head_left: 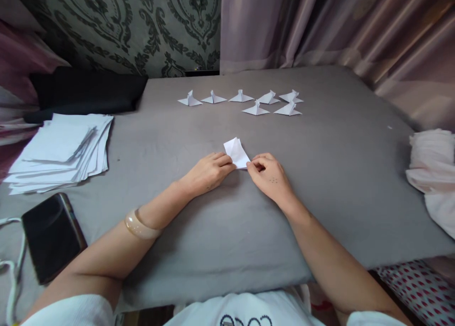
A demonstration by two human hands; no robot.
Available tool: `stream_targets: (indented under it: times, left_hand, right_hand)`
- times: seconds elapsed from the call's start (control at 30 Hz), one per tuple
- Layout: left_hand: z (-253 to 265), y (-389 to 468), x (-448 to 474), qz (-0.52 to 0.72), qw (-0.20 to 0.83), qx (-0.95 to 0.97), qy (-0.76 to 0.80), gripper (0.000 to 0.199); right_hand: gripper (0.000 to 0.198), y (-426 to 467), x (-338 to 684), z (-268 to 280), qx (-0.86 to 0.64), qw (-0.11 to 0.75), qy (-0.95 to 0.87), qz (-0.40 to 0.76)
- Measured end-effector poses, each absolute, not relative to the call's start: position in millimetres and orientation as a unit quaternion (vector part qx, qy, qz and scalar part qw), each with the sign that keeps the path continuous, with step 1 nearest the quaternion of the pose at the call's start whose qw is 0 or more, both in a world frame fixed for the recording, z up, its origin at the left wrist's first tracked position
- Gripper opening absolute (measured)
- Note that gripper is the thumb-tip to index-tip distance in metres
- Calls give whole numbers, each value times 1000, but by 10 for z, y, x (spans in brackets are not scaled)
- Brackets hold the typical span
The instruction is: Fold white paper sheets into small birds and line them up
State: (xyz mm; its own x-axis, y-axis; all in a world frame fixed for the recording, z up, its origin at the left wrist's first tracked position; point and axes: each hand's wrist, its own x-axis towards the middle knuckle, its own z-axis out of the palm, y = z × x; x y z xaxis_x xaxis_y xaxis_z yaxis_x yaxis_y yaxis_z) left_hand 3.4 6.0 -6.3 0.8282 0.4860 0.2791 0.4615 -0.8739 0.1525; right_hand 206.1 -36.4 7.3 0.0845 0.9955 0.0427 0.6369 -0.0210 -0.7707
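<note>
A small folded piece of white paper (237, 153) is held between my two hands, low over the middle of the grey-covered table. My left hand (213, 171) pinches its lower left edge, fingers curled together. At its lower right corner, my right hand (267, 174) grips with thumb and forefinger. The paper has creases and a pointed upper part. Beyond it stand several folded paper birds (241, 96) in a loose group, their wings spread to the sides.
On the left lies a stack of white paper sheets (57, 150), with a folded black cloth (88, 89) behind it. A dark phone (53, 236) and a white cable (16, 269) lie nearer. Pale bunched cloth (433, 169) rests at the right edge. Curtains (270, 27) hang behind the table.
</note>
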Motion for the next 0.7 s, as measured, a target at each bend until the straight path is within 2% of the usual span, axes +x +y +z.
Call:
stream_targets:
  times: [0.33,0.47,0.6,0.7]
  left_hand:
    - [-14,45,1,100,35,965,239,39]
    - [-5,22,27,123,53,963,234,38]
    - [22,-22,88,130,74,964,222,37]
    - [58,-42,120,117,77,963,229,37]
  right_hand:
    - [16,-359,2141,-15,-666,299,-645,224]
    - [15,-357,2141,-50,-670,288,-650,214]
    - [14,-349,2150,-46,-672,285,-649,216]
    - [13,-322,2197,-2,-673,290,-629,258]
